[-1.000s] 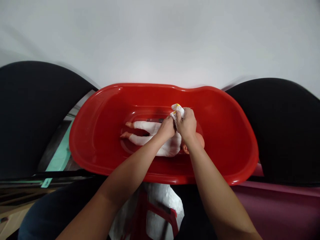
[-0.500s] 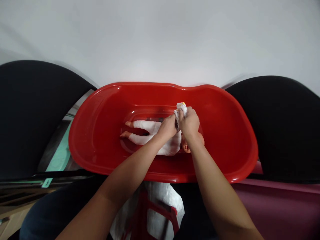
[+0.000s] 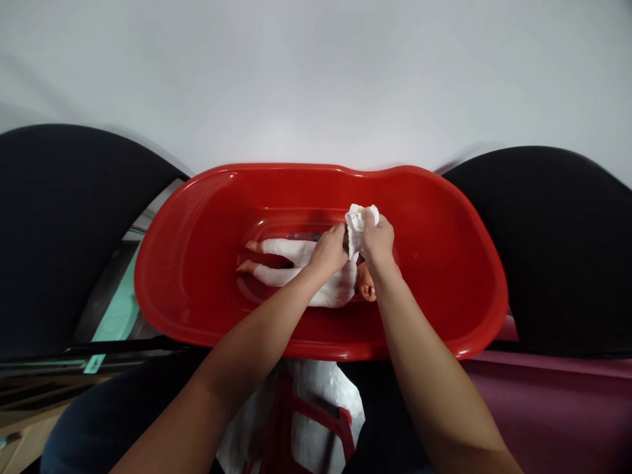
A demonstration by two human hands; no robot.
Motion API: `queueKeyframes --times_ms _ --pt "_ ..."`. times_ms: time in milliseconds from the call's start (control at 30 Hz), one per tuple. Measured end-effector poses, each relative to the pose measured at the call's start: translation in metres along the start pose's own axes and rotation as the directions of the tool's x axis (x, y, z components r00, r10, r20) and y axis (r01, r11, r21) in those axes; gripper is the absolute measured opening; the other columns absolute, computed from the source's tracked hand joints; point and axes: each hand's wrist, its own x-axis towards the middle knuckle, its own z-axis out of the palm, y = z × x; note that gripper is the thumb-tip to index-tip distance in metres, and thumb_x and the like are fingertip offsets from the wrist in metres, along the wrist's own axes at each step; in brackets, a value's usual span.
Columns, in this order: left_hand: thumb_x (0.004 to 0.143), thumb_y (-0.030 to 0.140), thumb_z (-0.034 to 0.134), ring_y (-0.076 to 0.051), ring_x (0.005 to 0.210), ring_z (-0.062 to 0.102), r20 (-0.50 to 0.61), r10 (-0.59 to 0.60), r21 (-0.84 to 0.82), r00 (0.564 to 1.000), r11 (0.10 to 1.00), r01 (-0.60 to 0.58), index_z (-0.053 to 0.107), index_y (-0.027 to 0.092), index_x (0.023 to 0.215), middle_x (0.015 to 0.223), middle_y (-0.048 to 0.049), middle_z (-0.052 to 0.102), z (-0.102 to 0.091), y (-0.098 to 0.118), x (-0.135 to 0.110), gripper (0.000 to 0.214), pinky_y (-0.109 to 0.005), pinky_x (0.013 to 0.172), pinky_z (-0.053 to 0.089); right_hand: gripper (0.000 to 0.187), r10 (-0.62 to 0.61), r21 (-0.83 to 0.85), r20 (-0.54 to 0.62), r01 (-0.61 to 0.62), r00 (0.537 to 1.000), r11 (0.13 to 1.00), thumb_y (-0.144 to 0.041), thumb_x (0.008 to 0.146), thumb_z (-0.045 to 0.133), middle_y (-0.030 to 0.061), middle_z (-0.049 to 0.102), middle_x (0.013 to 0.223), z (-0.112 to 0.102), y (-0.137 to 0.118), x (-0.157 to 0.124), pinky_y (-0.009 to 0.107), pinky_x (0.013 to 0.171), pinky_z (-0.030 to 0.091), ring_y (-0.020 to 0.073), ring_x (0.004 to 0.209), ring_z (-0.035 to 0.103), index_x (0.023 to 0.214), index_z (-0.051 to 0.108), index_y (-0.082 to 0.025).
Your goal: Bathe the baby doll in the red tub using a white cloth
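While a red stool [image 3: 281, 421] shows at the bottom centre, the red plastic tub [image 3: 316, 345] fills the middle of the frame. Inside it a doll [image 3: 289, 249] in a white suit lies lengthwise, feet toward the left, head beneath the right wrist. Just above its chest, the left hand [image 3: 330, 251] and right hand [image 3: 378, 242] each clench their grip on a small white washcloth [image 3: 356, 220], bunched between them.

Red tub [image 3: 197, 276] (white-clothed doll [image 3: 296, 253])
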Motion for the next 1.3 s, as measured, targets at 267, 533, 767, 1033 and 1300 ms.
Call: queueKeyframes --times_ms 267,533,767,1033,1300 --pt "0.103 0.015 0.057 -0.029 0.117 0.072 0.012 -0.086 -0.061 0.996 0.994 0.086 0.065 0.017 0.124 0.126 -0.0163 0.076 -0.01 0.008 -0.003 0.023 -0.037 0.098 0.053 0.038 -0.148 -0.105 0.037 0.151 0.988 0.983 -0.055 0.095 0.062 0.0093 0.07 0.097 0.002 -0.012 -0.016 0.034 0.079 0.048 0.0205 0.086 0.062 0.101 0.065 -0.018" --pt "0.105 0.022 0.056 -0.027 0.11 0.072 0.041 -0.14 -0.05 0.989 0.989 0.142 0.065 0.021 0.12 0.122 -0.0132 0.078 -0.009 0.007 -0.001 0.018 -0.034 0.09 0.053 0.031 -0.285 -0.465 0.168 0.33 0.944 0.821 -0.05 0.103 0.053 0.01 0.062 0.105 0.002 -0.019 -0.031 0.035 0.078 0.044 0.0217 0.086 0.056 0.111 0.061 -0.021" --pt "0.102 0.016 0.055 -0.029 0.112 0.072 0.041 -0.092 0.046 0.995 0.995 0.09 0.063 0.02 0.121 0.12 -0.0132 0.077 -0.008 0.007 -0.004 0.021 -0.038 0.095 0.054 0.039 -0.16 -0.507 0.106 0.192 0.981 0.841 -0.056 0.103 0.053 0.013 0.064 0.109 0.0 -0.021 -0.025 0.037 0.08 0.045 0.0228 0.085 0.06 0.113 0.063 -0.019" --pt "0.1 0.014 0.059 -0.028 0.106 0.071 0.039 -0.025 0.107 0.999 0.994 0.021 0.066 0.018 0.114 0.119 -0.0138 0.075 -0.006 0.006 -0.007 0.016 -0.036 0.092 0.054 0.045 -0.048 -0.35 0.024 0.053 0.999 0.935 -0.058 0.101 0.049 0.0131 0.073 0.094 -0.007 -0.013 -0.011 0.036 0.079 0.046 0.0229 0.081 0.063 0.095 0.068 -0.018" --pt "0.101 0.018 0.062 -0.028 0.112 0.071 0.004 -0.022 0.052 1.0 0.998 0.022 0.067 0.018 0.117 0.12 -0.0132 0.075 -0.005 0.006 -0.007 0.017 -0.035 0.097 0.053 0.037 0.089 0.025 0.071 -0.091 0.993 0.995 -0.053 0.097 0.053 0.0069 0.067 0.083 -0.004 0.008 0.006 0.031 0.068 0.048 0.0185 0.073 0.063 0.088 0.063 -0.018"
